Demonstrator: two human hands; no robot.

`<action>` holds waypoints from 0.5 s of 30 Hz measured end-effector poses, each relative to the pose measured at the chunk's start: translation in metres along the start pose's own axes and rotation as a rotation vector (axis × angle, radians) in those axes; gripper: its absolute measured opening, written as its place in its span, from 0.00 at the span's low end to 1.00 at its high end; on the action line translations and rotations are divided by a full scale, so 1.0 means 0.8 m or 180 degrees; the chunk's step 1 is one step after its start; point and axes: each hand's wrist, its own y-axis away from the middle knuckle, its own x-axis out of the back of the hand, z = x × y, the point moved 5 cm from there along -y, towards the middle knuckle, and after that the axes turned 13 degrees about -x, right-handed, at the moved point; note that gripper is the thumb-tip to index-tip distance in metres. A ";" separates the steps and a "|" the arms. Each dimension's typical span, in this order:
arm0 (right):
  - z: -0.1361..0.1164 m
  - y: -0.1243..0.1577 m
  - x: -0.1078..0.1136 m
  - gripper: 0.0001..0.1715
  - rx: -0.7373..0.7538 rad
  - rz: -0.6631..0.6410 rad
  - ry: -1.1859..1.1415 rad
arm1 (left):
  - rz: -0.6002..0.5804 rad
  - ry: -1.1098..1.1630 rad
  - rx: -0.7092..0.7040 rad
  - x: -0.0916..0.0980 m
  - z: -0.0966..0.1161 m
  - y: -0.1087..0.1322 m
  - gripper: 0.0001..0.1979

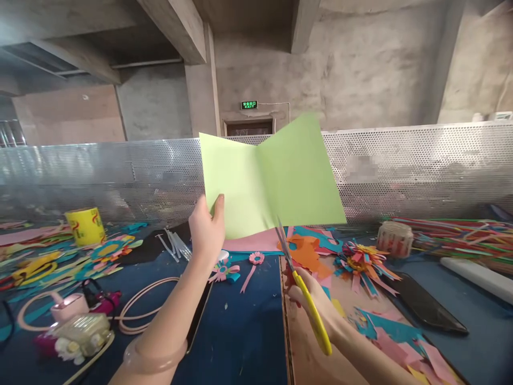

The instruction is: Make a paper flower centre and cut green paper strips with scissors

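The left hand (206,230) is clamped, thumb over fingers, on the green paper (272,176), which is held up above the table (240,331). The scissors (316,321) are gripped by the right hand's (310,291) curled fingers. The sheet is judged light and floppy, best pinched near the cut.

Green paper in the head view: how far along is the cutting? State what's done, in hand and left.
Done: paper flowers and coloured scraps lie on the table. In hand: the left hand holds the creased green paper upright; the right hand sets the scissors at its lower edge. Left: the sheet shows no cut yet, so nearly all the cutting remains.
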 end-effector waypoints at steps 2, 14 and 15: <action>-0.001 0.001 0.000 0.13 0.0080 -0.0010 -0.0088 | -0.0120 0.0002 0.0045 -0.001 0.009 0.006 0.14; -0.001 0.006 0.001 0.02 0.0299 0.0110 -0.0111 | -0.0235 0.0138 0.0037 0.004 0.040 0.017 0.13; -0.001 0.006 0.001 0.02 0.0299 0.0111 -0.0113 | -0.0231 0.0110 0.0020 0.004 0.040 0.017 0.13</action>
